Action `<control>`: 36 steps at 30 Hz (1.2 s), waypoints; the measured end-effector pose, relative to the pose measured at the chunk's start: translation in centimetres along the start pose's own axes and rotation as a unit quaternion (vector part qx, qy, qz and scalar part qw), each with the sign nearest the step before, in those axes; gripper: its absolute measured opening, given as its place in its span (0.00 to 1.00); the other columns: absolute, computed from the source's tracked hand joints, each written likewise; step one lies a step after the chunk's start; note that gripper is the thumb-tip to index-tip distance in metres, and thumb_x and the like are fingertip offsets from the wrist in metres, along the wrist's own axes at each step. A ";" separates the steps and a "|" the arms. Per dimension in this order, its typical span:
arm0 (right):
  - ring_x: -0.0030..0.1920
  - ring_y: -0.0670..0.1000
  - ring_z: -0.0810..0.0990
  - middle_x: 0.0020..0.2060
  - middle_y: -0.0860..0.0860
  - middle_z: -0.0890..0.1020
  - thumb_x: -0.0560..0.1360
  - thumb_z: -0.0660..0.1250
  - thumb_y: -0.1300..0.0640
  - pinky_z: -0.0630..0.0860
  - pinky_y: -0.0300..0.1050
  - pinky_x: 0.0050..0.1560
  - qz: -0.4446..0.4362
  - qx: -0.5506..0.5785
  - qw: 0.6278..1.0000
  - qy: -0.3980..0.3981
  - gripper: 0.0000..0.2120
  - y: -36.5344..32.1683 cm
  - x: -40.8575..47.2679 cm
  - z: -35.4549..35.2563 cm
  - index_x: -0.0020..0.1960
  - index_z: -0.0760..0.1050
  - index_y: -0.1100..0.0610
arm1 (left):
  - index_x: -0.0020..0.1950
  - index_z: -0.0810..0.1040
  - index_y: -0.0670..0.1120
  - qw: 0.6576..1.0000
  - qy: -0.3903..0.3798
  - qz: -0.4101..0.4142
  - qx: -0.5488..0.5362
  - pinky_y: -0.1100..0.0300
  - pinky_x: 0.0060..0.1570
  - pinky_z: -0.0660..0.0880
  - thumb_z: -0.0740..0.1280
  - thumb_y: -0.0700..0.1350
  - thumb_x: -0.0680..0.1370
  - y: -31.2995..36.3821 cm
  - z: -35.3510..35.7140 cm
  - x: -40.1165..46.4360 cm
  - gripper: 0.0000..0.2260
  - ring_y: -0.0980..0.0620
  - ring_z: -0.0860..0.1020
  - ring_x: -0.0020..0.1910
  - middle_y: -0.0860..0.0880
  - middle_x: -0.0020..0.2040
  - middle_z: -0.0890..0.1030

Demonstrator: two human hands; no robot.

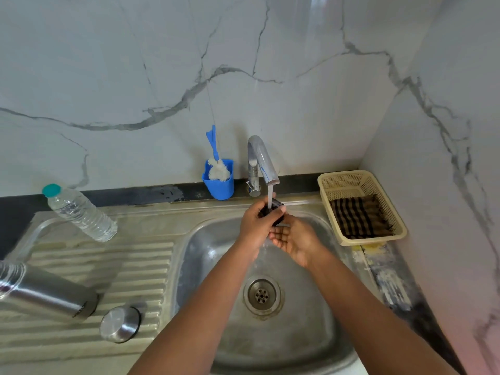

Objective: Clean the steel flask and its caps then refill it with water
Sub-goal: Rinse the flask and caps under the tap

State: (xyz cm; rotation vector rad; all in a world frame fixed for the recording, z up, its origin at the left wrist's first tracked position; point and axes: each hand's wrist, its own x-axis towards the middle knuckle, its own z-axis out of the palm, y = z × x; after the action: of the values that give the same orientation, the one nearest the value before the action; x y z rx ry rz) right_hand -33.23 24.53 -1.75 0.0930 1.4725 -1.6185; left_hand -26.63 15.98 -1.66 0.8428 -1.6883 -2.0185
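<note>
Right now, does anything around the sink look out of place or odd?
Nothing looks wrong. The steel flask and plastic bottle stand on the drainboard; they only appear tilted through the wide lens. The steel cap sits beside the flask. Both hands rinse a black cap under the tap.

White marble-look wall panels (162,63) with grey veining across the upper half, meeting a second panel (446,131) in a corner at 2 o'clock. Dark countertop strip (151,193) along the wall base from 9 to 1 o'clock. Stainless sink unit below: ribbed drainboard (108,266) at 8 o'clock, basin (311,334) with round drain (262,295) near 6 o'clock. Chrome tap (259,163) at centre, running. Blue holder (219,182) with brush (215,155) just left of tap. Cream perforated basket (359,180) holding striped cloth (359,216) at 3 o'clock. Soft, even daylight; faint reflections on wall gloss.
</note>
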 end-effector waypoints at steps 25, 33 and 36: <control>0.59 0.51 0.78 0.61 0.50 0.75 0.78 0.69 0.54 0.77 0.38 0.52 -0.249 -0.202 0.947 -0.010 0.14 -1.0 0.8 0.4 0.62 0.77 0.43 | 0.58 0.81 0.43 0.979 0.033 -0.055 -0.195 0.56 0.53 0.79 0.68 0.41 0.79 -0.9 -1.8 0.3 0.09 0.49 0.84 0.51 0.44 0.51 0.85; 0.55 0.45 0.80 0.54 0.43 0.81 0.73 0.74 0.54 0.76 0.41 0.55 -0.321 -0.280 0.905 -0.002 0.19 -0.6 0.7 0.2 0.62 0.77 0.46 | 0.63 0.79 0.45 0.966 0.045 -0.119 -0.225 0.55 0.53 0.80 0.59 0.55 0.83 -0.3 -0.4 0.6 0.18 0.47 0.82 0.56 0.42 0.56 0.84; 0.53 0.47 0.80 0.52 0.45 0.81 0.77 0.67 0.44 0.75 0.39 0.48 -0.273 -0.334 0.899 0.076 0.14 -1.5 0.4 0.9 0.60 0.76 0.48 | 0.61 0.79 0.43 0.969 0.027 -0.118 -0.217 0.58 0.47 0.80 0.64 0.53 0.81 -0.4 -0.4 0.3 0.16 0.49 0.83 0.51 0.43 0.52 0.84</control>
State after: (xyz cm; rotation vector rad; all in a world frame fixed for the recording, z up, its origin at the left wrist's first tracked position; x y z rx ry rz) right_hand -33.99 23.38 -0.65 -0.6497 2.2417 -1.4340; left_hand -26.54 15.58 -2.14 0.9604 -1.0896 -2.3740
